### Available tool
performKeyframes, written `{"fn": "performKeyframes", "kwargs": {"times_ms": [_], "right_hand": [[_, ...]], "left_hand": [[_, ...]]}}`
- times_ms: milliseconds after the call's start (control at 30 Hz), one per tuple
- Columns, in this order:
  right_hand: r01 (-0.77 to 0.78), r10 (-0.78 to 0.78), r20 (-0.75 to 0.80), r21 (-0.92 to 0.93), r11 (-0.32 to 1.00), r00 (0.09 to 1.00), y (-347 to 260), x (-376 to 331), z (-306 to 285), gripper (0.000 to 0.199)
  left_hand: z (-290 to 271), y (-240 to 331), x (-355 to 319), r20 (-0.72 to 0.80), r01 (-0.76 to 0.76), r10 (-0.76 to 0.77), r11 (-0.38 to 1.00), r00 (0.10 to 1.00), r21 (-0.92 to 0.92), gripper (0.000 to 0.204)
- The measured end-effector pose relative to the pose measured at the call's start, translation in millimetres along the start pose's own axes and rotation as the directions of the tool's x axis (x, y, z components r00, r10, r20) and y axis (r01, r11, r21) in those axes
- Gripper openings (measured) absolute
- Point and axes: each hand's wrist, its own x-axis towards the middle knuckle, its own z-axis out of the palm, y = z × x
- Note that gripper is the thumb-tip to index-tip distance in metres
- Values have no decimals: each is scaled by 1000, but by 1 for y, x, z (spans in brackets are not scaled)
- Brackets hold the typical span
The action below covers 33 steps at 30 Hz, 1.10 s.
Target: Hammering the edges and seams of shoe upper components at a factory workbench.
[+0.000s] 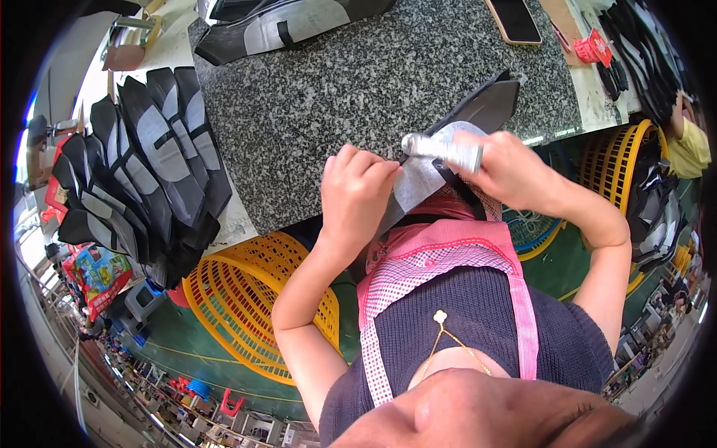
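Risk: your left hand (pixel 357 187) pinches the grey-black fabric piece (pixel 441 160), right hand (pixel 502 166) clenching the metal roller (pixel 442 148); a loose pinch may let it skew.

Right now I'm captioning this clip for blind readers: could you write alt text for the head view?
Seen from above, a person's left hand pinches a grey and black shoe panel at the edge of a granite slab while the right hand holds a silver tube against it. More panels are stacked at left, with a yellow basket below.
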Motion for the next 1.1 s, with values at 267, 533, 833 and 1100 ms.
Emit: {"fn": "performKeyframes", "kwargs": {"times_ms": [267, 533, 833, 1100], "right_hand": [[20, -18, 52, -40, 999, 998, -20, -2, 8, 14], [114, -108, -118, 46, 992, 987, -26, 6, -4, 16], [92, -82, -274, 24, 995, 958, -18, -2, -24, 15], [-64, 62, -84, -22, 998, 995, 12, -12, -3, 22]], "left_hand": [[-4, -1, -9, 15, -34, 33, 996, 999, 83, 17], [-8, 2, -28, 34, -55, 51, 991, 998, 125, 22], [11, 2, -8, 21, -145, 143, 984, 989, 102, 27], [-5, 1, 29, 167, 193, -169, 971, 971, -140, 14]]}}
